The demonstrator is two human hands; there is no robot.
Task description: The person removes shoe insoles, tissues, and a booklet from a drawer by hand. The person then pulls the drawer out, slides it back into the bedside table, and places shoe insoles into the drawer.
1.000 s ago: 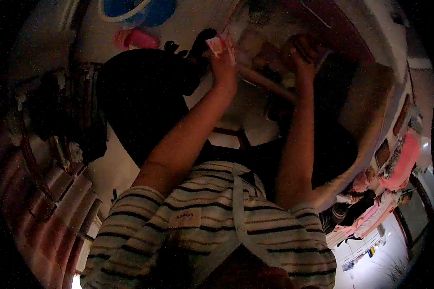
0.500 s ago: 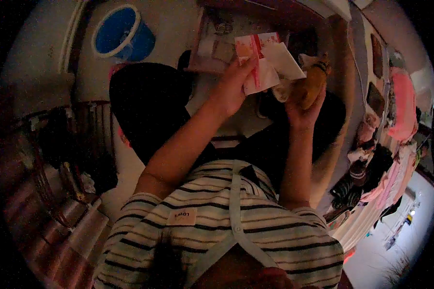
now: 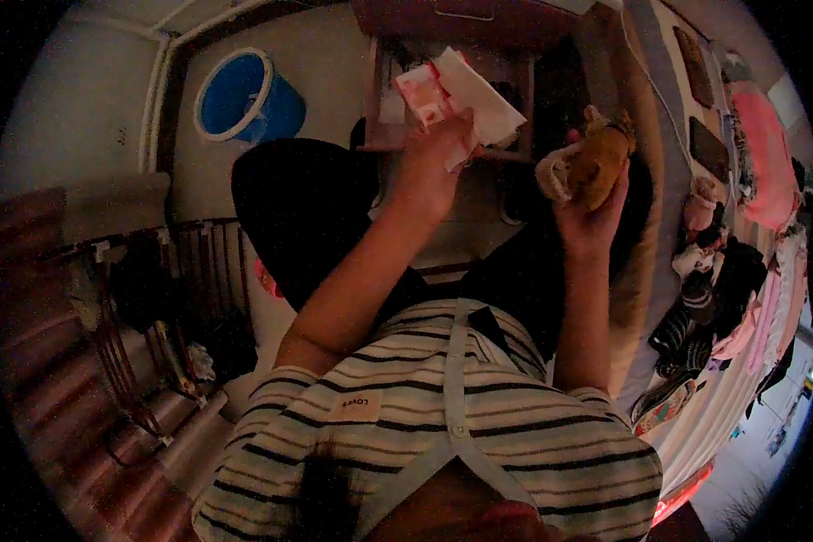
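In my left hand [image 3: 438, 154] is a red-and-white paper packet [image 3: 422, 94], its fingers closed round the lower end. A plain white folded piece [image 3: 481, 98] sticks out beside the packet on the right, in the same grip. My right hand [image 3: 594, 217] is closed round the underside of a small brown plush toy [image 3: 598, 167] with a paler fluffy part at its left. Packet and toy are held apart. Beyond the left hand an open drawer [image 3: 522, 117] holds things too dark to make out.
A blue bucket [image 3: 285, 107] with a pale rim stands on the floor at upper left. At left is a dark rack [image 3: 212, 262] with dark items on it. Along the right, a bed edge [image 3: 646, 298] runs beside me, with clothes [image 3: 727, 298] and a pink cloth [image 3: 768, 167] piled there.
My left hand has tilted the packet and white piece to the left and moved them away from the toy. More of the drawer shows. The whole view has shifted slightly.
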